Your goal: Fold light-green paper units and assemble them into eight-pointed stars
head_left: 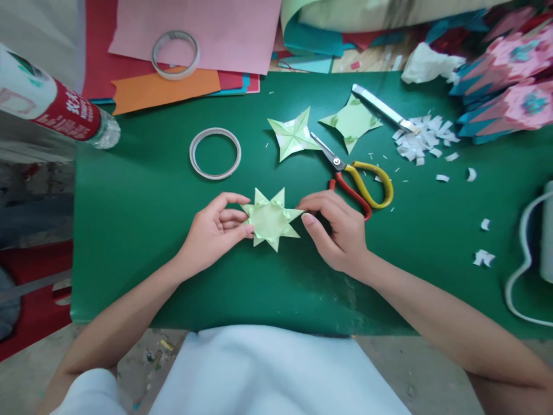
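Note:
A pale green folded paper star [268,221] with several points is held just above the green tabletop, its flat centre facing up. My left hand [216,226] pinches its left edge, thumb in front and fingers behind. At the opposite side, my right hand [334,227] has thumb and forefinger closed at the tip of the right-hand point. Behind the star lie two four-pointed green paper pieces, one with white strips [294,135] and one plain-faced [352,122]. Scissors [338,166] with red and yellow handles lie beyond my right hand, blade tips over the strip-marked piece.
One tape roll [193,167] lies left of centre; another tape roll [154,62] rests on coloured paper sheets [216,29]. A bottle [69,112] leans in at left. White paper scraps [425,138], a silver knife-like tool [382,108] and pink paper flowers [514,104] are at right.

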`<action>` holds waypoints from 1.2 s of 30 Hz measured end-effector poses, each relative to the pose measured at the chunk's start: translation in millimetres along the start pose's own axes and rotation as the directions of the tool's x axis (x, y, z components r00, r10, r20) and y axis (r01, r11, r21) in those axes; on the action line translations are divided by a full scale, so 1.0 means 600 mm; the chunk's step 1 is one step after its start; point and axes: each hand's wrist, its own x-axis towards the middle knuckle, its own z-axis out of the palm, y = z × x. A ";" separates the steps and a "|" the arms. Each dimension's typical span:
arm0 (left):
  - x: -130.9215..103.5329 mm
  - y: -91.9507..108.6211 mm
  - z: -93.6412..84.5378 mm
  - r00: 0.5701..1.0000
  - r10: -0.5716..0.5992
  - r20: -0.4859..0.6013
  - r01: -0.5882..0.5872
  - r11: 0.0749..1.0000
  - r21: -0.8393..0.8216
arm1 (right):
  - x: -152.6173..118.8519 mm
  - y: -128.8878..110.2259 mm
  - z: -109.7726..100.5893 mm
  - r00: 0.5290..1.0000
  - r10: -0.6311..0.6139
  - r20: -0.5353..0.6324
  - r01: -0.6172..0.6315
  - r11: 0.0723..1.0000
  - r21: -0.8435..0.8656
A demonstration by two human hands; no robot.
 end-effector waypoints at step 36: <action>0.000 0.014 -0.059 0.688 0.688 0.232 -0.198 -0.130 0.972 | 0.055 0.042 0.000 0.964 -0.016 0.267 0.179 0.780 -0.599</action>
